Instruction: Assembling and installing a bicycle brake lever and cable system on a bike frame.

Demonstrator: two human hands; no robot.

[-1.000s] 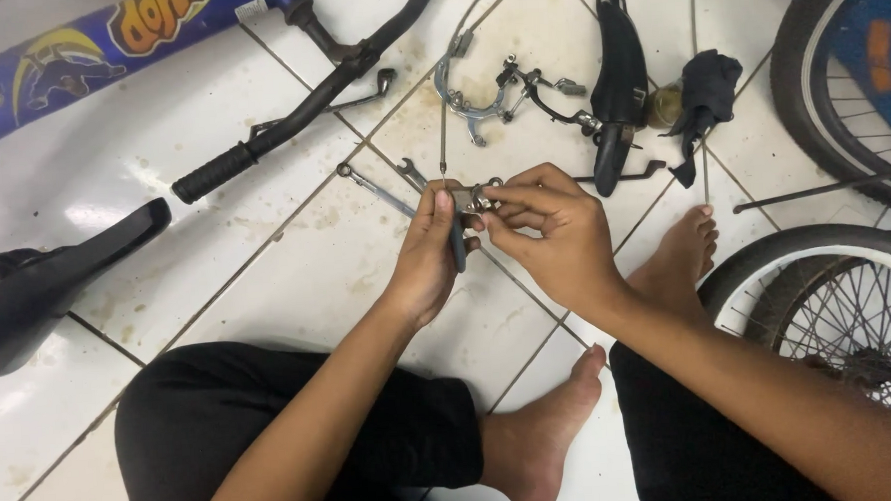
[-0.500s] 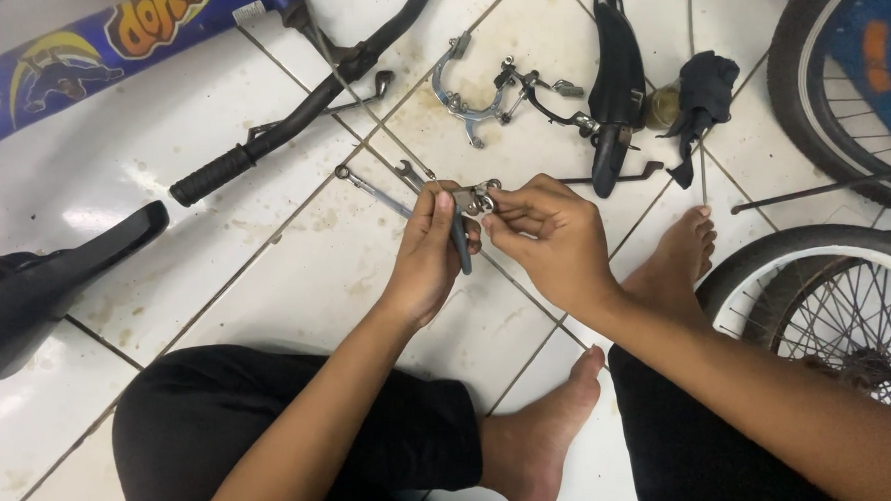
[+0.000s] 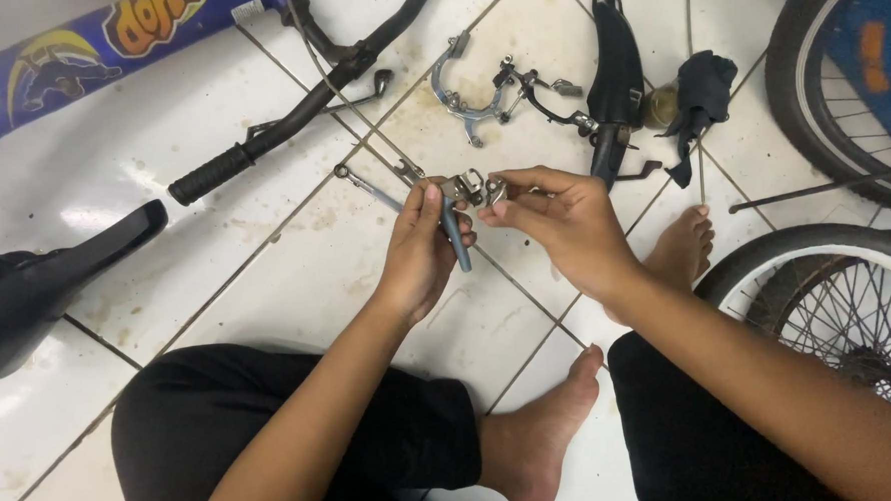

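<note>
White floor tiles (image 3: pixel 296 277), scuffed and stained with grease, fill my view from the head camera. I see the largest pieces around the edge: a blue bicycle frame (image 3: pixel 76 51) at the upper left, a spoked wheel (image 3: pixel 838 303) at the right with a second tyre (image 3: pixel 828 73) above it, and a black saddle (image 3: pixel 46 278) lying at the left. A black handlebar (image 3: pixel 299 112) with its rubber grip runs diagonally across the top, and a second dark saddle (image 3: pixel 613 63) lies near a silver brake caliper (image 3: pixel 464 89). A thin wrench (image 3: pixel 367 184) rests on the tile just beyond my hands.

I sit cross-legged, bare feet showing. My left hand (image 3: pixel 416 252) is curled shut around a small blue-handled tool (image 3: pixel 453 235), thumb pressed up along it. My right hand (image 3: pixel 564 220) meets it from the right, its fingertips (image 3: pixel 494 206) pinched closed on a small metal brake part (image 3: pixel 471 189). That part sits between both hands, raised above the floor at the centre of my view, and the tool's head touches it. Beyond that I cannot make out its shape.
</note>
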